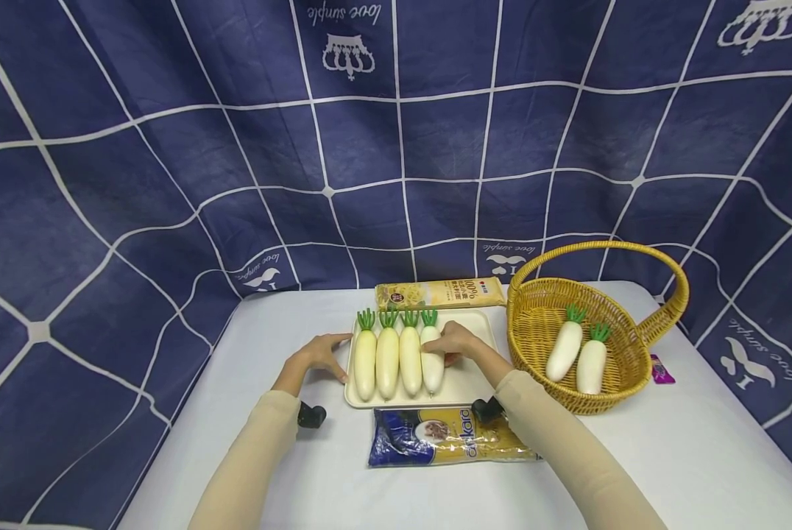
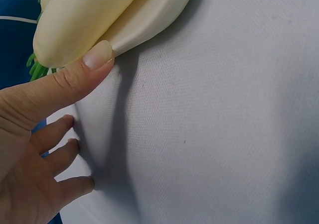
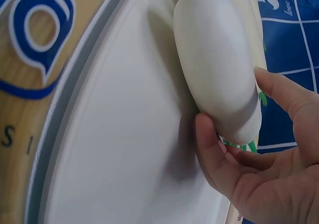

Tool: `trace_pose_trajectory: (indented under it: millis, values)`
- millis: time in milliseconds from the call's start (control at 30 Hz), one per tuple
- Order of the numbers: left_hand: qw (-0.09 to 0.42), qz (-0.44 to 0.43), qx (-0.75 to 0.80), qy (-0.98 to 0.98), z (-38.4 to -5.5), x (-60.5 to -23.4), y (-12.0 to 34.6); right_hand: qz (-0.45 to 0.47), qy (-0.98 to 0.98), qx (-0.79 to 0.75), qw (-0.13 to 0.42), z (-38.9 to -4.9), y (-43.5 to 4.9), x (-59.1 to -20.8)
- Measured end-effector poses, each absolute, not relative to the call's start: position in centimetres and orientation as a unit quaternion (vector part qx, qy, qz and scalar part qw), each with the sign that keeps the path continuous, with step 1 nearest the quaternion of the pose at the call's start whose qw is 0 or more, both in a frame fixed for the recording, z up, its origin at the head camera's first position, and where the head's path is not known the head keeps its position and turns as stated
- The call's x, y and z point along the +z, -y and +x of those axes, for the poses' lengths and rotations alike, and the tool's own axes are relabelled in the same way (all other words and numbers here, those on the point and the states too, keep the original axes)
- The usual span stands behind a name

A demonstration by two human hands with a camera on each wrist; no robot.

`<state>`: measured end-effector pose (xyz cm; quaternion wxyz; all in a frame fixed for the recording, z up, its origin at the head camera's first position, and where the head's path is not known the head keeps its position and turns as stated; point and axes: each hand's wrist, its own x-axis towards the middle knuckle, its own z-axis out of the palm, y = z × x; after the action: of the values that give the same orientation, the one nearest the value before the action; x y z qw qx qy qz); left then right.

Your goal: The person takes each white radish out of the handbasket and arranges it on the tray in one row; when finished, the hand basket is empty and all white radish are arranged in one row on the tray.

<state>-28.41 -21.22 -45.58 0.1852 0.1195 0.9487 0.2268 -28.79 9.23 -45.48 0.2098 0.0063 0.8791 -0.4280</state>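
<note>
Several white radishes with green tops lie side by side in a cream tray [image 1: 472,383]. My right hand [image 1: 458,341] holds the rightmost white radish [image 1: 432,361] near its leafy end; in the right wrist view, thumb and fingers sit on opposite sides of that radish [image 3: 217,59]. At the tray's left side is my left hand [image 1: 319,357], fingers spread and holding nothing. Its thumb [image 2: 97,57] touches the tray rim [image 2: 164,17] beside the leftmost, yellowish radish [image 1: 365,364]. The other left fingers are apart from the tray, by the tabletop.
A wicker basket [image 1: 525,338] with a tall handle holds two white radishes [image 1: 564,350] on the right. A yellow noodle packet [image 1: 442,293] lies behind the tray, a blue-and-gold pasta bag [image 1: 402,438] in front. Right of the basket is a small purple packet [image 1: 661,370].
</note>
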Motion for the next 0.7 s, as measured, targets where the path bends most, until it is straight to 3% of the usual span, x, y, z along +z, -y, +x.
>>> trace_pose_trajectory:
  millis: [700]
  values:
    - [0.183, 0.117, 0.223, -0.95, -28.4, -45.6, 21.1, -0.03, -0.905, -0.389, 0.169, -27.2, -12.3, -43.5]
